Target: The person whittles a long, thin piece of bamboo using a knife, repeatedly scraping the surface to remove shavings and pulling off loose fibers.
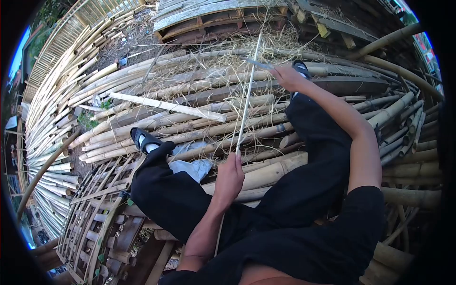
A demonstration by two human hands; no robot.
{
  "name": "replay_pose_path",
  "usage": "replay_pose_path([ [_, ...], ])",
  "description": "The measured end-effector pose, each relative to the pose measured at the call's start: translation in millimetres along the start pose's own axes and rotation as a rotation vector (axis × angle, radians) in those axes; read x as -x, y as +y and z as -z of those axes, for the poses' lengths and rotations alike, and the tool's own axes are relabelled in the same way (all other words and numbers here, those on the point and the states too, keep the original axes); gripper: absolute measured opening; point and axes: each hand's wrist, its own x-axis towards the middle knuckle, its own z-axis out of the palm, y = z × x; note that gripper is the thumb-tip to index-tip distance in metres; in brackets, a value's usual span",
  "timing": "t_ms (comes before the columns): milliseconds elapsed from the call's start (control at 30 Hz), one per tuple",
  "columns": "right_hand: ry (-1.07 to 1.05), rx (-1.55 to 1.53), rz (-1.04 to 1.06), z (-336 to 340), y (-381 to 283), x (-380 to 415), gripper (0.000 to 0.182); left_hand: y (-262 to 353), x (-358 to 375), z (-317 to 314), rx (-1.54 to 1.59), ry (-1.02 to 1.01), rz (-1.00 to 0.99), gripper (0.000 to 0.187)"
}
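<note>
My left hand (pixel 230 179) is closed around a long thin bamboo strip (pixel 248 97), which runs away from me between my legs toward the pallet. Below the hand, the strip's near end passes along my forearm. My right hand (pixel 289 77) is closed on a knife (pixel 260 63) and reaches farther out, to the right of the strip. The knife's blade points left and crosses the strip in this view. Its handle is hidden in my fist. Thin curled shavings (pixel 228 71) lie around the strip.
Bamboo poles (pixel 190 90) cover the ground beneath my feet. A wooden pallet (pixel 213 19) stands ahead. A flat split plank (pixel 168 107) lies left of the strip, with a white plastic sheet (pixel 192 168) near my left knee. At lower left is a woven bamboo lattice (pixel 97 213).
</note>
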Motion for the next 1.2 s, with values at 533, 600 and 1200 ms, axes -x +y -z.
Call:
replay_pose_path([
  [533,-0.093,0.221,0.085,0,49,-1,0.040,1,3,-8,0.027,-0.030,0.024,0.025],
  [600,-0.097,0.273,0.031,10,51,4,0.042,5,2,-13,0.007,-0.055,0.017,0.024],
  [1200,0.295,0.330,-0.613,107,132,25,0.049,-12,19,27,0.072,-0.098,0.123,0.027],
])
